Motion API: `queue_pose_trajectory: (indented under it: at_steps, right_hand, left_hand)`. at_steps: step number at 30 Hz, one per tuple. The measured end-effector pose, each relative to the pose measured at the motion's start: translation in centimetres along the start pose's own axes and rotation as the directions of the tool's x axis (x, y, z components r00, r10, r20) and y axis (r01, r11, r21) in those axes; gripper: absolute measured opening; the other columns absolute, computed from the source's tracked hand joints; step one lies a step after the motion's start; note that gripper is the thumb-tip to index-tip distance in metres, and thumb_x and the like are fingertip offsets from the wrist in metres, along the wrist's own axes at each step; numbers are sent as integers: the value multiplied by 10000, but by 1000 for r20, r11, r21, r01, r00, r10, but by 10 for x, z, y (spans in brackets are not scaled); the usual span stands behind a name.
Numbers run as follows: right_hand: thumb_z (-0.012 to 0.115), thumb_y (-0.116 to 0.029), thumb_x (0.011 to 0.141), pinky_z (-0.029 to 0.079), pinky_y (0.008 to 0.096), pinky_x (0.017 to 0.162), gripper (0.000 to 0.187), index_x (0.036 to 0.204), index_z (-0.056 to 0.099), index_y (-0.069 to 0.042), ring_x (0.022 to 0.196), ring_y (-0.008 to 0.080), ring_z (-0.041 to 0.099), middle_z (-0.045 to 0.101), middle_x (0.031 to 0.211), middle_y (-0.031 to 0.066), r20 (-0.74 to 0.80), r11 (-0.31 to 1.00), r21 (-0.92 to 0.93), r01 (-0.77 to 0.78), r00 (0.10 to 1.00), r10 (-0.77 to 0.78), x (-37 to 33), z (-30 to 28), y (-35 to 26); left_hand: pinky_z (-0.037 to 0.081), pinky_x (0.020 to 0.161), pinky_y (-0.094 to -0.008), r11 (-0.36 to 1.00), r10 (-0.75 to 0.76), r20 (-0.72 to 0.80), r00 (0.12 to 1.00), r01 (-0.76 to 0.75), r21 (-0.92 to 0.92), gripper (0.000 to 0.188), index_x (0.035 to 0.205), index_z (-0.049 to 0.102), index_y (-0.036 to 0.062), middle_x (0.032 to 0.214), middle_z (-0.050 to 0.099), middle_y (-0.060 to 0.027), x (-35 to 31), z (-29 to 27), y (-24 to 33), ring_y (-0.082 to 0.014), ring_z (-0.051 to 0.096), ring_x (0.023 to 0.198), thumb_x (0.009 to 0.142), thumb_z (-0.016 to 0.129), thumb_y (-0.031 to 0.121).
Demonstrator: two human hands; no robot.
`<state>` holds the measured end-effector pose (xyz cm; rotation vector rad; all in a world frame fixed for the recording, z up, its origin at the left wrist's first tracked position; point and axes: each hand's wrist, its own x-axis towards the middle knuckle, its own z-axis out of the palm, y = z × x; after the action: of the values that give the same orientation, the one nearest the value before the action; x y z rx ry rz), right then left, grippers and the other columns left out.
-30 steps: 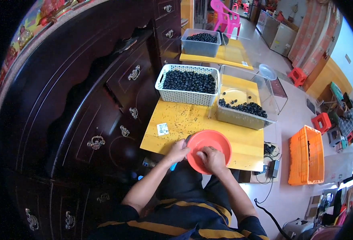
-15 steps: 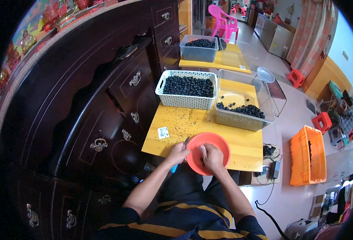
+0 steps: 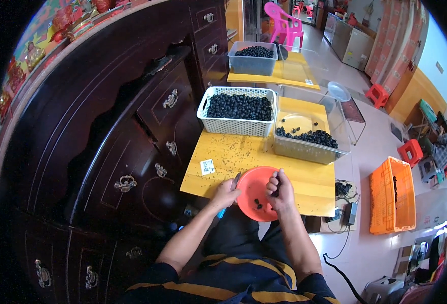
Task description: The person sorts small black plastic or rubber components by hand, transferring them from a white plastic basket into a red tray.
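Observation:
A red-orange plastic bowl [image 3: 250, 193] sits at the table's near edge, with a few small dark round berries [image 3: 258, 204] at its bottom. My left hand [image 3: 225, 194] is closed at the bowl's left rim, around a slim tool [image 3: 237, 179] with a dark tip. A blue piece [image 3: 221, 213] shows below that hand; whether it belongs to the tool is unclear. Over the bowl's right side, my right hand [image 3: 281, 193] is curled closed, thumb up, with dark berries partly showing between its fingers. Beyond the bowl stand a white perforated basket [image 3: 236, 126] full of dark berries and a clear bin [image 3: 309, 153] partly filled with them.
Dark specks and a white printed card [image 3: 207, 167] lie on the yellow table [image 3: 195, 183]. Another berry bin [image 3: 253, 66] stands on the farther table. Dark wooden cabinets [image 3: 147, 137] line the left. An orange crate [image 3: 392, 197] and cables [image 3: 344, 202] are at the right.
My right hand has risen from inside the bowl to its right side, closed with berries, uncovering a few at the bottom. My left hand stays by the left rim.

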<state>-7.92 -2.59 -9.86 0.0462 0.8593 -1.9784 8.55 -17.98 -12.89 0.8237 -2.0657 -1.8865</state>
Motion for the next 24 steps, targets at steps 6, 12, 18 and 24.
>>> queue_pose_trajectory:
  at_steps: [6, 12, 18, 24]
  right_hand:
    - [496, -378, 1082, 532, 298, 672, 323, 1130, 625, -86, 766, 168, 631, 680, 917, 50, -73, 903, 410, -126, 983, 171, -22, 12, -4]
    - [502, -257, 1081, 551, 280, 703, 296, 1273, 598, -54, 825, 164, 660, 711, 1110, 76, -172, 922, 373, -103, 969, 178, -25, 4, 9]
    - [506, -284, 1090, 365, 208, 526, 303, 1298, 581, -77, 636, 68, 460, 571, 861, -26, -51, 996, -82, 26, 998, -30, -49, 11, 14]
    - [536, -406, 1079, 271, 205, 484, 378, 1188, 671, -70, 552, 23, 343, 462, 713, -84, 219, 902, -430, 30, 973, 72, -57, 5, 18]
  left_hand:
    - [469, 512, -281, 997, 33, -97, 995, -40, -63, 151, 1063, 627, 17, 767, 659, -31, 2, 6, 5, -103, 589, 582, 927, 624, 82]
    - [543, 612, -346, 995, -23, -62, 998, 29, 98, 287, 1132, 639, -9, 809, 694, -49, -5, -1, 2, -149, 637, 648, 895, 721, 131]
    - [519, 631, -359, 945, 231, -275, 933, -148, 291, 329, 1120, 667, 5, 735, 655, -57, -14, -5, 5, -182, 621, 635, 856, 781, 164]
    - [512, 654, -314, 815, 490, 31, 871, -470, 340, 280, 1119, 688, 22, 731, 628, -33, -44, 16, 77, -118, 598, 667, 866, 775, 103]
